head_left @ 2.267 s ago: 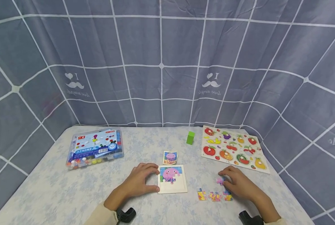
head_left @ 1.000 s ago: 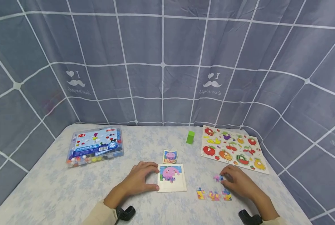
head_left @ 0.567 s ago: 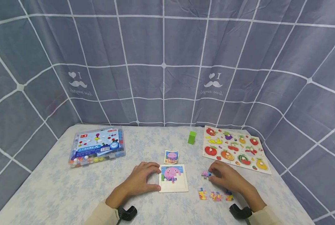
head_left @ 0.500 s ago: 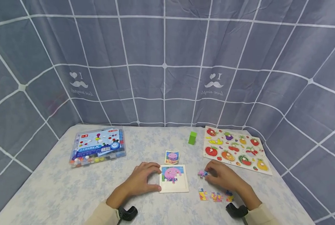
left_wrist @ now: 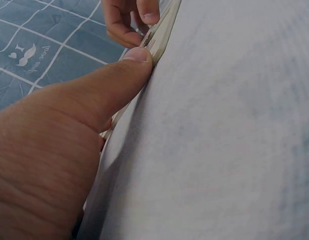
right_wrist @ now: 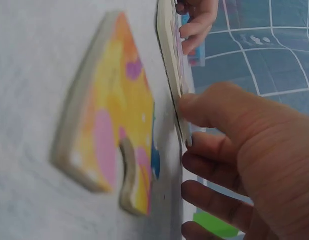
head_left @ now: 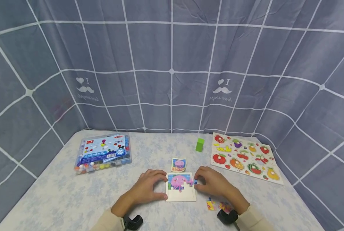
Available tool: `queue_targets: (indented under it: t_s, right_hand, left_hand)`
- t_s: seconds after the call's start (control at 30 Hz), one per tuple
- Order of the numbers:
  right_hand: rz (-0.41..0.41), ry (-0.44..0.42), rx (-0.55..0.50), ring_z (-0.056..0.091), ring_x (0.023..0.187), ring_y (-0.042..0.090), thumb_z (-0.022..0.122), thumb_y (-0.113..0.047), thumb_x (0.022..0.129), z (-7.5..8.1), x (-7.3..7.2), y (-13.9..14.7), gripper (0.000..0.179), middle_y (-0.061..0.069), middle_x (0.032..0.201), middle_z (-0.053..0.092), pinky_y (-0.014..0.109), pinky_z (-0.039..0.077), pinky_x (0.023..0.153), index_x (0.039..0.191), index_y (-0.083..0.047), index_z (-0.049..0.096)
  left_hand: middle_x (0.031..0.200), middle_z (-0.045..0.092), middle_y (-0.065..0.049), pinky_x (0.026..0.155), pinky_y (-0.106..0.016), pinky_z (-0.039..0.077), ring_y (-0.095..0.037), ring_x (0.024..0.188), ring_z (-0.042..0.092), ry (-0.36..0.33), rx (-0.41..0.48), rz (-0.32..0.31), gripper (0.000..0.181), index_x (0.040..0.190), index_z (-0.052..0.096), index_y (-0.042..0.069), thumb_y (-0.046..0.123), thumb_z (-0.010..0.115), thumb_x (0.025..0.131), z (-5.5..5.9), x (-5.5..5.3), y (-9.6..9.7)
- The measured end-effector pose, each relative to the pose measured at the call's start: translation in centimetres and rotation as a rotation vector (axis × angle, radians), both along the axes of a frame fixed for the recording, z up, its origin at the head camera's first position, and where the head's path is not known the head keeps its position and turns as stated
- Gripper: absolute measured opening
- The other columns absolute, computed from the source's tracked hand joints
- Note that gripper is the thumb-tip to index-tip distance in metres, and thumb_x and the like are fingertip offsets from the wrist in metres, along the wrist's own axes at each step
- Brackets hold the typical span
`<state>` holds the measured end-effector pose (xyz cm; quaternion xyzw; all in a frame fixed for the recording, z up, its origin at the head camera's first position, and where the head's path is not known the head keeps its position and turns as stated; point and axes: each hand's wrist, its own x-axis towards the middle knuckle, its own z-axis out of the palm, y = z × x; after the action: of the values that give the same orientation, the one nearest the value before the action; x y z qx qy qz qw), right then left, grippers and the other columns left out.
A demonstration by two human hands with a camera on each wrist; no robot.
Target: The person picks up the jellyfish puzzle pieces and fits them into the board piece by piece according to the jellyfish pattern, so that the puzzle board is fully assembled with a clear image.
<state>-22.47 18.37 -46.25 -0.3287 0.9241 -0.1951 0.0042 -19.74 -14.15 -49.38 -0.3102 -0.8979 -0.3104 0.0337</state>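
A square jigsaw board (head_left: 181, 197) lies mid-table, its upper part filled with a pink octopus picture and its lower part bare white. My left hand (head_left: 148, 187) holds its left edge, thumb at the lower side and fingers higher up; the left wrist view shows the thumb (left_wrist: 137, 57) on the rim. At the board's right edge, my right hand (head_left: 213, 182) pinches a pink and blue puzzle piece (head_left: 191, 182) over the picture area. Below that hand lie a yellow puzzle piece (head_left: 210, 204) and another (head_left: 224, 206), partly covered by the wrist.
A small octopus picture card (head_left: 179, 164) sits just behind the board. Farther back stands a green block (head_left: 199, 145). A fruit puzzle board (head_left: 244, 157) lies at the right, and a clear plastic kit box (head_left: 104, 153) at the left. A grid-patterned curtain (head_left: 154, 86) hangs behind.
My right hand has carried the pink and blue piece leftward from the table to the board's right side. My left hand stays on the board's left edge.
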Motion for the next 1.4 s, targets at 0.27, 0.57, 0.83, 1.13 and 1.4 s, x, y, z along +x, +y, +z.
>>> queue_targets:
  t_s: [0.27, 0.57, 0.83, 1.13, 1.4]
  right_hand:
    - [0.024, 0.039, -0.025, 0.058, 0.101, 0.01, 0.078, -0.033, 0.089, -0.4, 0.5, -0.1, 0.019, -0.015, 0.106, 0.059, 0.041, 0.05, 0.09, 0.102, -0.024, 0.067]
    - [0.045, 0.055, -0.036, 0.059, 0.105, 0.012, 0.077, -0.034, 0.09, -0.4, 0.6, -0.9, 0.022, -0.013, 0.108, 0.06, 0.04, 0.051, 0.091, 0.105, -0.021, 0.07]
    - [0.043, 0.01, -0.038, 0.057, 0.101, 0.009, 0.076, -0.036, 0.091, -0.5, 0.9, -1.0, 0.022, -0.014, 0.108, 0.059, 0.038, 0.05, 0.09, 0.107, -0.021, 0.072]
    - [0.078, -0.006, -0.051, 0.053, 0.091, 0.007, 0.075, -0.039, 0.092, -0.3, 1.0, -1.0, 0.023, -0.013, 0.104, 0.058, 0.033, 0.048, 0.081, 0.108, -0.022, 0.075]
    - [0.113, 0.015, -0.048, 0.052, 0.093, 0.007, 0.073, -0.034, 0.095, -0.4, 1.1, -1.1, 0.028, -0.011, 0.109, 0.057, 0.032, 0.048, 0.082, 0.121, -0.024, 0.073]
  left_hand:
    - [0.138, 0.057, 0.006, 0.093, -0.049, 0.037, -0.02, 0.123, 0.047, 0.004, -0.003, 0.005, 0.054, 0.119, 0.066, 0.022, 0.056, 0.08, 0.079, -0.2, 0.0, 0.0]
    - [0.138, 0.056, 0.006, 0.093, -0.049, 0.036, -0.02, 0.123, 0.047, 0.007, 0.001, 0.006, 0.055, 0.119, 0.066, 0.022, 0.057, 0.079, 0.08, -0.2, -0.2, -0.1]
    - [0.138, 0.057, 0.006, 0.092, -0.048, 0.036, -0.02, 0.122, 0.048, 0.002, 0.0, 0.007, 0.056, 0.119, 0.067, 0.022, 0.059, 0.079, 0.078, -0.2, -0.1, 0.0]
    - [0.138, 0.057, 0.007, 0.092, -0.048, 0.037, -0.02, 0.122, 0.048, 0.002, 0.0, 0.008, 0.055, 0.118, 0.067, 0.022, 0.057, 0.08, 0.078, -0.3, -0.1, 0.1]
    - [0.138, 0.057, 0.006, 0.092, -0.05, 0.036, -0.021, 0.123, 0.047, -0.003, 0.003, 0.004, 0.054, 0.118, 0.066, 0.022, 0.058, 0.08, 0.079, -0.3, -0.1, 0.1]
